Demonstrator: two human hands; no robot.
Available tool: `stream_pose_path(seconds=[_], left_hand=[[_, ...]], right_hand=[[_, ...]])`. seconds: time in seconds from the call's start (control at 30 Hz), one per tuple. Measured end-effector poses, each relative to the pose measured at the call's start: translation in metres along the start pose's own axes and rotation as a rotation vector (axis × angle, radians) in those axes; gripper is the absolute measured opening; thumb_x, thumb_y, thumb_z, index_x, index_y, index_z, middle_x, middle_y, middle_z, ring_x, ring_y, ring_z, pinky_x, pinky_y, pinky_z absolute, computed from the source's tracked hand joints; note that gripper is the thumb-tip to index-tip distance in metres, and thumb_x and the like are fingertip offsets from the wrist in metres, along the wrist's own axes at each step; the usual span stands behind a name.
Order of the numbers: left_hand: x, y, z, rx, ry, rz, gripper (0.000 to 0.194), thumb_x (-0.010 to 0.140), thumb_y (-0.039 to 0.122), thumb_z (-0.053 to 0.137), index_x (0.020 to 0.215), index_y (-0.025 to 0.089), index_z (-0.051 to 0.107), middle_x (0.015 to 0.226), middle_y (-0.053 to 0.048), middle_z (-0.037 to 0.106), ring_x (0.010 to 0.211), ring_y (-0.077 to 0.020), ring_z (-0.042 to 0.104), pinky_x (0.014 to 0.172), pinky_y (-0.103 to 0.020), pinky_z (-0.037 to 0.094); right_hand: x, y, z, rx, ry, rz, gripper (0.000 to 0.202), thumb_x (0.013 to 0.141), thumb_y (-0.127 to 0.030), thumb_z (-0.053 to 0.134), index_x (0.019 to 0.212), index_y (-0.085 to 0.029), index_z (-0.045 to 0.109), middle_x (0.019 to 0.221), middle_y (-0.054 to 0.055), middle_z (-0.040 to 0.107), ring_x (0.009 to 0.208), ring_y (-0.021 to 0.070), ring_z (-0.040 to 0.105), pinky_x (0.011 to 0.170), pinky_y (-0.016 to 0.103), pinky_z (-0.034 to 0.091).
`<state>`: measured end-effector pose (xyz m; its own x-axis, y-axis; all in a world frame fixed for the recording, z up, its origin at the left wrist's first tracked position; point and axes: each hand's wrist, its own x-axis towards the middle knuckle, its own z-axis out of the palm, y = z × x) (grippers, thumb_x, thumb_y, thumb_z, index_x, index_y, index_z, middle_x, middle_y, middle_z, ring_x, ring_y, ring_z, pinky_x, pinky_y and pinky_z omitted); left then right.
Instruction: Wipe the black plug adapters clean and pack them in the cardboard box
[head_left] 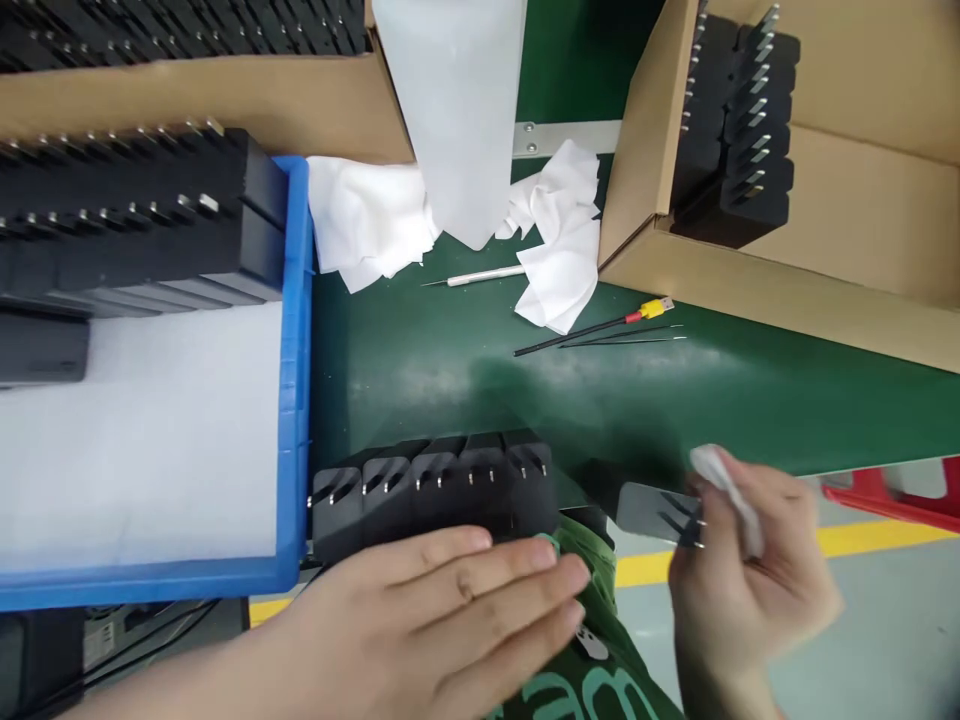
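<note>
A row of several black plug adapters point(442, 495) stands at the table's near edge, their metal prongs pointing toward me. My left hand point(450, 620) is stretched out flat beside the row's near side, fingers straight; whether it touches the adapters I cannot tell. On the right, my right hand point(750, 570) is closed around a folded white cloth point(727, 490) and a single black plug adapter point(652, 512), whose prongs stick out by the fingers. That hand is slightly blurred and hides part of the adapter.
At left, a blue bin point(294, 400) holds more adapters. Cardboard boxes with adapters stand at upper left and right point(780, 280). White cloths point(562, 240), a thin pointed tool point(480, 276) and a yellow-tipped cable point(600, 328) lie on the green table point(420, 370).
</note>
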<state>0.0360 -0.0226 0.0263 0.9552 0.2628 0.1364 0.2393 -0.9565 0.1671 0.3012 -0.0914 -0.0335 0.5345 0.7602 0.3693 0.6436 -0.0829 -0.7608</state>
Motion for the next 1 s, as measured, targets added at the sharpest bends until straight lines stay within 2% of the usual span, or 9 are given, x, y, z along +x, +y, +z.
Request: stream_pose_path(seconds=[0.1,0.2,0.33,0.5,0.67,0.77,0.87,0.93,1.0], left_hand=[[0.018,0.015,0.007,0.002,0.041,-0.008,0.041,0.102,0.028,0.044,0.141,0.025,0.056,0.155,0.001,0.047,0.144,-0.0177,0.039,0.122,-0.033,0.028],[0.034,0.023,0.02,0.03,0.058,-0.006,0.043,0.101,0.024,0.045,0.142,0.015,0.055,0.153,-0.006,0.049,0.144,-0.0229,0.041,0.122,-0.038,0.028],[0.043,0.024,0.028,0.06,0.083,-0.016,0.042,0.1,0.025,0.049,0.14,0.012,0.056,0.151,-0.009,0.052,0.142,-0.0244,0.045,0.124,-0.04,0.026],[0.043,0.02,0.028,0.038,0.127,-0.073,0.041,0.101,0.019,0.042,0.136,0.006,0.058,0.143,-0.013,0.058,0.136,-0.0264,0.053,0.122,-0.041,0.032],[0.041,0.018,0.031,-0.062,0.188,-0.136,0.041,0.1,0.011,0.036,0.132,0.008,0.062,0.139,-0.008,0.062,0.133,-0.0222,0.056,0.118,-0.036,0.04],[0.043,0.019,0.034,-0.088,0.198,-0.142,0.043,0.1,0.009,0.034,0.131,0.007,0.062,0.14,-0.009,0.062,0.133,-0.0227,0.056,0.118,-0.036,0.04],[0.046,0.02,0.035,-0.115,0.198,-0.153,0.042,0.099,0.009,0.035,0.132,0.007,0.061,0.141,-0.008,0.061,0.135,-0.0225,0.054,0.119,-0.036,0.039],[0.042,0.02,0.029,-0.152,0.186,-0.146,0.04,0.099,0.01,0.04,0.134,0.007,0.06,0.143,-0.009,0.059,0.138,-0.0237,0.05,0.12,-0.037,0.037],[0.029,0.017,0.017,-0.182,0.164,-0.168,0.046,0.098,0.017,0.05,0.143,0.008,0.051,0.152,-0.008,0.05,0.144,-0.0246,0.042,0.125,-0.04,0.03]], right_hand=[[0.003,-0.008,0.026,0.099,0.037,-0.069,0.043,0.084,-0.004,0.063,0.113,-0.033,0.076,0.093,0.006,0.064,0.073,0.0168,0.06,0.061,0.035,0.051],[0.029,-0.013,0.047,0.156,-0.146,-0.183,0.043,0.087,-0.001,0.057,0.115,-0.028,0.074,0.1,0.005,0.063,0.074,0.0124,0.061,0.064,0.03,0.054],[0.057,-0.019,0.064,0.351,-0.439,-0.252,0.04,0.09,-0.001,0.048,0.114,-0.023,0.072,0.105,0.005,0.06,0.079,0.0108,0.063,0.065,0.026,0.056],[0.081,-0.023,0.058,0.478,-0.772,-0.35,0.04,0.093,-0.001,0.044,0.114,-0.021,0.071,0.103,0.006,0.062,0.092,0.0128,0.063,0.075,0.028,0.056],[0.101,-0.017,0.037,0.385,-1.015,-0.683,0.042,0.093,0.001,0.042,0.115,-0.022,0.069,0.106,0.006,0.063,0.099,0.0136,0.059,0.087,0.033,0.053],[0.112,-0.005,0.024,0.246,-1.052,-0.76,0.041,0.093,0.001,0.044,0.116,-0.023,0.068,0.107,0.007,0.063,0.096,0.0152,0.058,0.086,0.036,0.052],[0.117,0.004,0.01,0.221,-1.06,-0.694,0.042,0.09,0.003,0.046,0.112,-0.023,0.071,0.105,0.007,0.064,0.093,0.0167,0.061,0.079,0.035,0.053],[0.112,0.003,0.002,0.319,-0.919,-0.603,0.05,0.087,0.008,0.048,0.116,-0.024,0.073,0.104,0.007,0.064,0.09,0.0162,0.063,0.072,0.031,0.053],[0.097,-0.002,-0.005,0.389,-0.685,-0.496,0.058,0.083,0.01,0.053,0.122,-0.028,0.072,0.103,0.006,0.065,0.087,0.0167,0.064,0.065,0.03,0.052]])
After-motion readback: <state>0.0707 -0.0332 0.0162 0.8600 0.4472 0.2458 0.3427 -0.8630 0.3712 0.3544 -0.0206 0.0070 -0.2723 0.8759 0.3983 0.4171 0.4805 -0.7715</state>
